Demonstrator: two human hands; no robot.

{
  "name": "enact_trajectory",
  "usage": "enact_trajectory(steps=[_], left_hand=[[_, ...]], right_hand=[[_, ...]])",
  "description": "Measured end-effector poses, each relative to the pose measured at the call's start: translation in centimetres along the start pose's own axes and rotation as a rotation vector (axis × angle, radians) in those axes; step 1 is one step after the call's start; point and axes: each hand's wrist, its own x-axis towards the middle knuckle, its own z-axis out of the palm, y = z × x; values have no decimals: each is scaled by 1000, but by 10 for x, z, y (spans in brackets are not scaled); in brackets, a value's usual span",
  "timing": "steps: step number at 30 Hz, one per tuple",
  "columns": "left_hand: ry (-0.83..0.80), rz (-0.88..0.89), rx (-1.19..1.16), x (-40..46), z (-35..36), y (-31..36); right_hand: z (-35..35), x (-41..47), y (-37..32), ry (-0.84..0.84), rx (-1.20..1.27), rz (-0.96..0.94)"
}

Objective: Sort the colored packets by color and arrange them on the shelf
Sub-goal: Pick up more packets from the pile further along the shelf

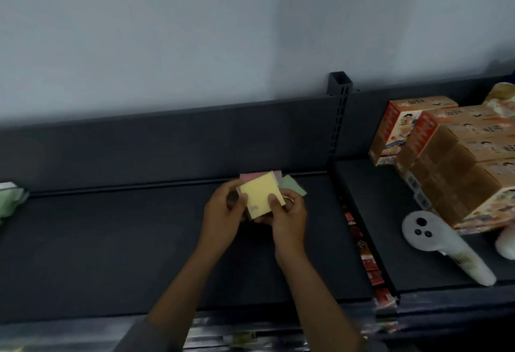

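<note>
Both hands, left hand and right hand, fingers curled around a mixed packet stack, yellow on top, above the shelf. Sorting apparently underway; next, probably peel off yellow, away from green pile at nine o'clock.

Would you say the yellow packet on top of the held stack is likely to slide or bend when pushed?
The yellow packet looks flat and thin, so probably light. It lies unbent, suggesting some stiffness. The fanned pink and green packets beneath hint it slides easily.

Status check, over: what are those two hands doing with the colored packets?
Left hand and right hand both grip the packet stack, yellow packet on top. Pink and green behind. Dark shelf below, nothing blocking.
</note>
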Motion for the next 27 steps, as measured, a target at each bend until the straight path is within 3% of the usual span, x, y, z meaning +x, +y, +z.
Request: enact_trajectory(steps=[6,13,27], left_hand=[[150,-107,38,-38,-47,-13],[326,-151,137,-74,-109,-32],[551,-266,159,-137,-214,-75]], right_hand=[[40,-33,22,-192,84,95],[89,-81,51,-462,-57,163],[176,-154,111,-697,-278,179]])
